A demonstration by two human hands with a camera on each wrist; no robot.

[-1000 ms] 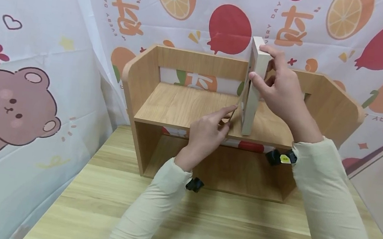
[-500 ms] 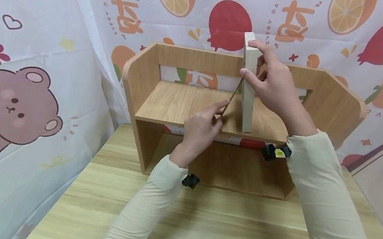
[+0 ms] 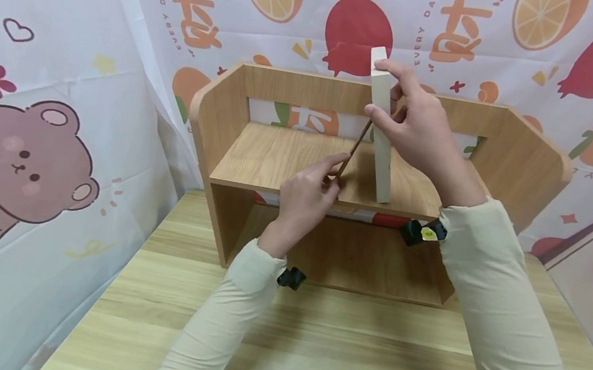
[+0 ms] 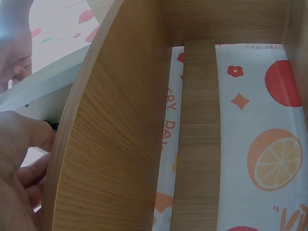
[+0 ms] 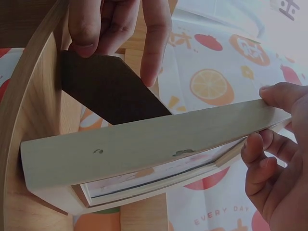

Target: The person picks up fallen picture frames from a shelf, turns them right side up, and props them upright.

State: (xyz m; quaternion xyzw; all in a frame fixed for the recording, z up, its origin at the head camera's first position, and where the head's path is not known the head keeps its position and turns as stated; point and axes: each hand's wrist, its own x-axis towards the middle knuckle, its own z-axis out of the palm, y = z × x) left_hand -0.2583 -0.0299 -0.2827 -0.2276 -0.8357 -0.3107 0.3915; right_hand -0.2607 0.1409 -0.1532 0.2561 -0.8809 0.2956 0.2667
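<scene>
A pale wooden picture frame [image 3: 382, 158] stands on edge on the upper board of a small desk shelf [image 3: 278, 152], leaning slightly left at its top. My right hand [image 3: 419, 122] grips its upper end, thumb on the near side and fingers over the top and far side. In the right wrist view, the picture frame [image 5: 120, 139] shows its glazed front below. Its dark flat stand leg [image 5: 108, 86] is swung out from the back at an angle. My left hand [image 3: 306, 198] pinches the free end of that leg, low over the upper board.
The shelf's side panels [image 3: 530, 157] rise at both ends, and a rail [image 3: 307, 91] crosses the back. Below is a lower compartment [image 3: 376, 258]. The shelf stands on a wood-grain table [image 3: 354, 350] before a fruit-print curtain [image 3: 269, 41].
The stand leg has swung farther out from the frame as my left hand moved left. The frame's top has tipped left, my right hand moving with it.
</scene>
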